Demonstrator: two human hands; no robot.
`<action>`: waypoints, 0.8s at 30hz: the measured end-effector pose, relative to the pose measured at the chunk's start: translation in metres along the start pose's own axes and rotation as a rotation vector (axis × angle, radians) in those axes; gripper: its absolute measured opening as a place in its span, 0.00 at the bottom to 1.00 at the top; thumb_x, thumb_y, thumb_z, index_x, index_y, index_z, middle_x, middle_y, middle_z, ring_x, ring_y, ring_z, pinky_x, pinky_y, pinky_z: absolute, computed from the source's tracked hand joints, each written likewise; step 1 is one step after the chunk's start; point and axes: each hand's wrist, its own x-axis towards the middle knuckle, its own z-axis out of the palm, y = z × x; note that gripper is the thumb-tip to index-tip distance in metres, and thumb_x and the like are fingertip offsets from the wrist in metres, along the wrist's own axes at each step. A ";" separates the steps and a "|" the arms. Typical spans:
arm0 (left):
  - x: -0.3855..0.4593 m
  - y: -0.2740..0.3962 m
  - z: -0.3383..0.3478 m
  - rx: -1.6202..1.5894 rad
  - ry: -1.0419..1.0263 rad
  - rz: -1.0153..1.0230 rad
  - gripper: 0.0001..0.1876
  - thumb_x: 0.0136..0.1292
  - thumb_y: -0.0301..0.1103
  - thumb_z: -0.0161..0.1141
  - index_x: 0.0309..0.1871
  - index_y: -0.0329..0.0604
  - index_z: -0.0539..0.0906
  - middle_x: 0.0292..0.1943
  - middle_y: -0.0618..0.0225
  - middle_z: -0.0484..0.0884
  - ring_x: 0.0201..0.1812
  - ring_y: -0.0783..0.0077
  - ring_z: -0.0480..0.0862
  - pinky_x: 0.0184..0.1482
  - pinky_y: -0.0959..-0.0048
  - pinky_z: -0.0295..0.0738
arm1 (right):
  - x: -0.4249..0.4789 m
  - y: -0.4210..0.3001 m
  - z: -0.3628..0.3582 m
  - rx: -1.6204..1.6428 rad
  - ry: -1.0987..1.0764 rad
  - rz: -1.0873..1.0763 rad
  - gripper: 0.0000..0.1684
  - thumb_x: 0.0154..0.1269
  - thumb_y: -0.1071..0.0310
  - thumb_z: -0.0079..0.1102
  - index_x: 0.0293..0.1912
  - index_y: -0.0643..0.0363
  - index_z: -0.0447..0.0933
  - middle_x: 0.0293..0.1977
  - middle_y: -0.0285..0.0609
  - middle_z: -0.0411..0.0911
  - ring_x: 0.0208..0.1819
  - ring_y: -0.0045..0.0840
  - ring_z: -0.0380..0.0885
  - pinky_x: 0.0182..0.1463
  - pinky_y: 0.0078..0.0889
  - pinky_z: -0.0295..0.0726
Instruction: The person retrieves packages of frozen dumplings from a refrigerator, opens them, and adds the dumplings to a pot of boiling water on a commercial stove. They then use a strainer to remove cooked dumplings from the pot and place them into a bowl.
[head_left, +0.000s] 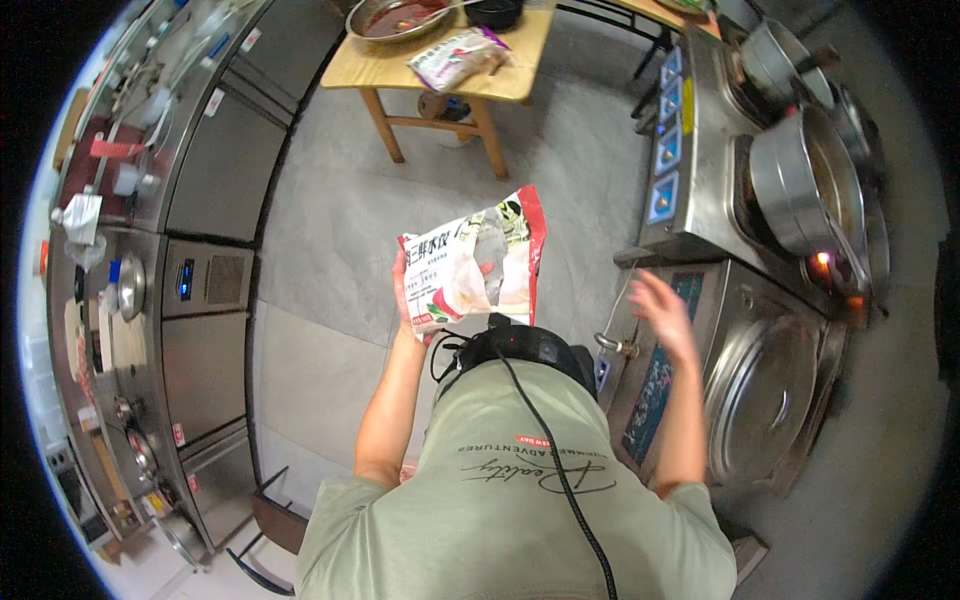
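My left hand (402, 292) grips the left side of a white and red printed plastic food bag (450, 262). The bag bears writing, has a see-through window, and hangs in front of my waist above the floor. Part of that hand is hidden behind it. To the right, my right hand (664, 311) is raised with its fingers apart and nothing in them, slightly blurred. It appears in front of the steel cabinet (724, 307) beside the stove, nearest to a metal pipe fitting (619, 345).
A wooden table (352, 71) ahead holds a steel basin (401, 34) and another food bag (461, 60). On the right, a gas stove (709, 150) carries large pots (795, 180); a flame (823, 258) shows. A round metal lid (780, 405) sits nearby. Steel counters (206, 330) line the left.
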 end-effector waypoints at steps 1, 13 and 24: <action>-0.006 -0.003 -0.007 0.004 -0.014 0.033 0.46 0.59 0.68 0.46 0.73 0.46 0.52 0.73 0.53 0.51 0.64 0.28 0.61 0.54 0.33 0.66 | 0.016 0.004 0.039 0.060 -0.097 -0.025 0.32 0.67 0.57 0.57 0.65 0.61 0.63 0.55 0.47 0.73 0.52 0.27 0.76 0.51 0.32 0.79; 0.004 0.079 -0.028 0.170 0.218 0.656 0.43 0.58 0.66 0.51 0.70 0.46 0.61 0.66 0.56 0.65 0.60 0.42 0.71 0.59 0.43 0.67 | 0.351 -0.167 0.174 0.029 -0.317 -0.191 0.52 0.62 0.50 0.61 0.71 0.45 0.34 0.43 0.47 0.76 0.30 0.26 0.80 0.32 0.30 0.84; -0.010 0.096 -0.066 -0.061 0.351 1.210 0.43 0.58 0.68 0.52 0.68 0.45 0.64 0.59 0.55 0.74 0.58 0.48 0.74 0.61 0.47 0.68 | 0.589 -0.141 0.166 -0.109 -0.329 -0.367 0.11 0.64 0.60 0.57 0.34 0.58 0.77 0.22 0.34 0.76 0.18 0.16 0.71 0.18 0.21 0.67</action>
